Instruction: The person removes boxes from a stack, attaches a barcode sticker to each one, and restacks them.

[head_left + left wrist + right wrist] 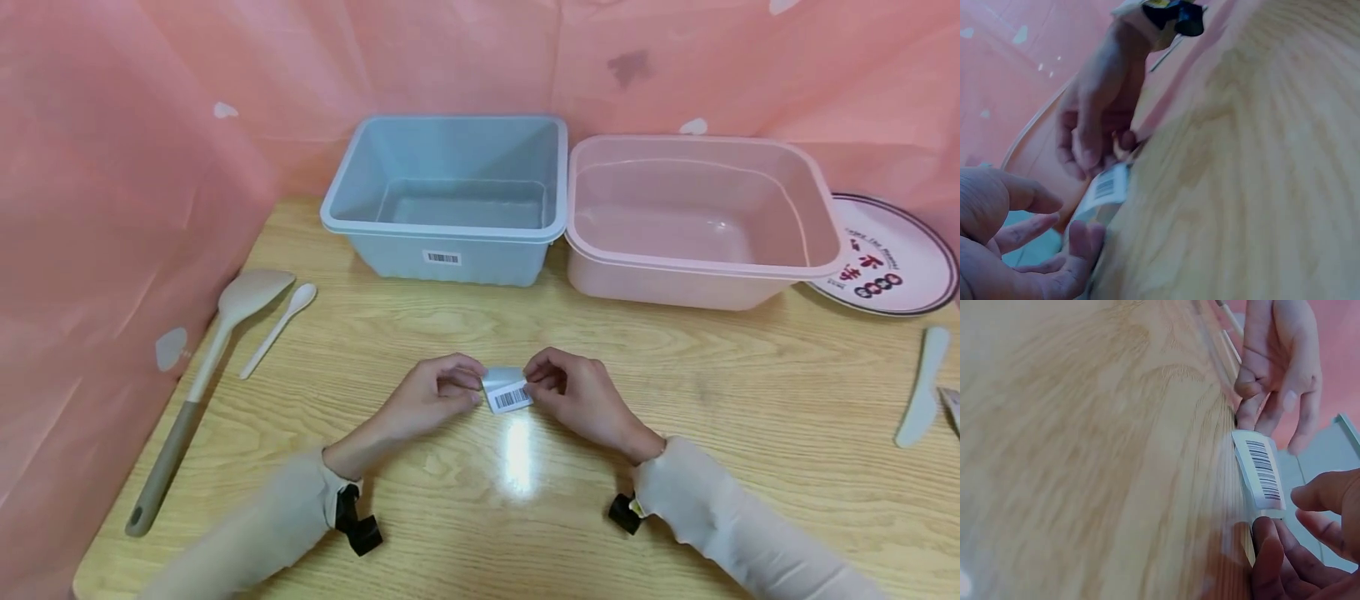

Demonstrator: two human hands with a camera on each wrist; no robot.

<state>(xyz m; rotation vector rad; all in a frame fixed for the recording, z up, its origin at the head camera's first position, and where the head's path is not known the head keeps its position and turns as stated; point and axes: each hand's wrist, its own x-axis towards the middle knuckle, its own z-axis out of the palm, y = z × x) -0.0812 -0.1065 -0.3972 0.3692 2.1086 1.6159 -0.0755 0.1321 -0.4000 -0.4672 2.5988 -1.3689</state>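
Left hand [431, 392]: I pinch the barcode label [507, 390] (its left edge), in front of the blue bin [450, 196].
Right hand [577, 396]: I pinch its right edge.

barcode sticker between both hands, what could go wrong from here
1. The barcode sticker is pinched at opposite edges by the left hand and the right hand; uneven pulling could tear or crease it.
2. It already curls in the head view, so it might fold and stick to itself.
3. It may cling to a fingertip instead of releasing cleanly.
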